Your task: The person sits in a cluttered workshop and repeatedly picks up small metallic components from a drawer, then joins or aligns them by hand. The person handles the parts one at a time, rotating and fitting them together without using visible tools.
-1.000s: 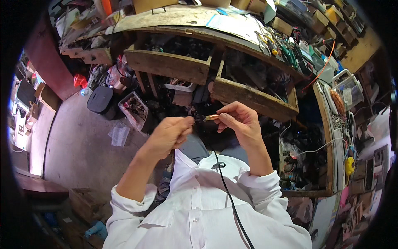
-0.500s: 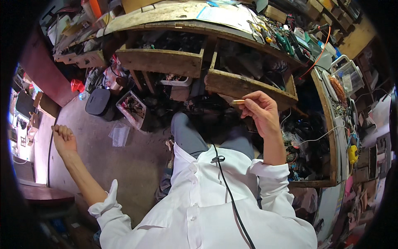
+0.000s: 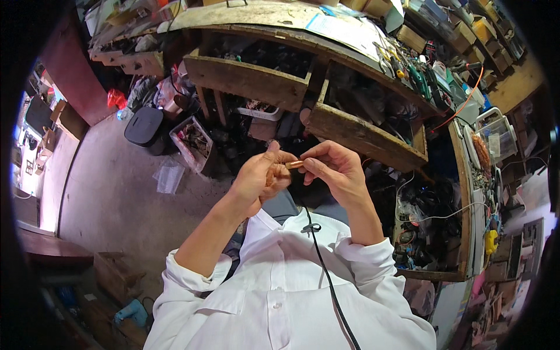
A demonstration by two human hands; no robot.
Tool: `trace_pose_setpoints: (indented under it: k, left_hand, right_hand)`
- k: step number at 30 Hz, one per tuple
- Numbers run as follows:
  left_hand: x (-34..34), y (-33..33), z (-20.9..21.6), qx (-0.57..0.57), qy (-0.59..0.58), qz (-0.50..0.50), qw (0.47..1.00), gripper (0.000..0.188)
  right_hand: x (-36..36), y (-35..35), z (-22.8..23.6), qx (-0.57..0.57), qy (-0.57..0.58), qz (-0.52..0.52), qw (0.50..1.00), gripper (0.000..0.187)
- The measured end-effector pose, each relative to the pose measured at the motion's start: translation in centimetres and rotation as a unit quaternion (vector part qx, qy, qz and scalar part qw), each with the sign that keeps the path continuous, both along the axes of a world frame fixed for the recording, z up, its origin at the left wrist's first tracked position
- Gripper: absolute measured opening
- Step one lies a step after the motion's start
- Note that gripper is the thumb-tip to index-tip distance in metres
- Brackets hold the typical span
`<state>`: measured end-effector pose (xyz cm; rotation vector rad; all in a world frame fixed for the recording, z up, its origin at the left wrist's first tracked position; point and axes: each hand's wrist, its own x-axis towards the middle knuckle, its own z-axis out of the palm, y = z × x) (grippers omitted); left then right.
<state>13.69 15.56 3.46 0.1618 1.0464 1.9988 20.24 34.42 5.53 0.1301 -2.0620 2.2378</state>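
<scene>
A small brass-coloured cylinder (image 3: pixel 294 165) is pinched between the thumb and fingertips of my right hand (image 3: pixel 337 169), in front of my lap. Its left end meets the curled fingers of my left hand (image 3: pixel 262 175). That hand is closed, its thumb raised; whether its fingers grip the cylinder or hold something else is hidden. Just beyond my right hand is a pulled-out wooden drawer (image 3: pixel 364 135) with dark clutter in it. Another open wooden drawer (image 3: pixel 248 81) stands farther left under the workbench.
A worktop (image 3: pixel 262 16) runs across the far side, with tools and paper on it. On the floor at left are a black bin (image 3: pixel 144 127), a box of scraps (image 3: pixel 195 146) and a clear plastic bag (image 3: pixel 169 176). A wood-framed bay (image 3: pixel 464 233) of cluttered parts lies at right.
My left hand has swung in from the far left to meet my right. My right hand has shifted left and slightly nearer with the cylinder. The view has turned slightly.
</scene>
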Motion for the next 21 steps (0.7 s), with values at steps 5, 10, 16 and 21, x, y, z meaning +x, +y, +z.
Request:
trace_pose_setpoints:
  k: [5, 10, 16, 21]
  left_hand:
    - [-0.2, -4.1, 0.1, -0.046, 0.041, -0.029, 0.998, 0.038]
    - [-3.5, -13.6, -1.4, 0.158, -0.117, 0.182, 0.963, 0.030]
    - [-10.4, -32.0, -4.3, 0.228, 0.040, 0.455, 0.860, 0.027]
    - [-12.3, -37.4, -5.2, 0.190, 0.081, 0.660, 0.723, 0.024]
  right_hand:
    - [0.6, 1.1, 0.2, -0.008, 0.004, -0.025, 1.000, 0.013]
    - [1.8, 3.9, 0.4, -0.035, 0.025, -0.077, 0.996, 0.011]
    - [3.0, 7.3, 0.3, -0.042, 0.016, -0.139, 0.989, 0.013]
    - [3.0, 7.1, 0.5, -0.028, 0.011, -0.119, 0.992, 0.013]
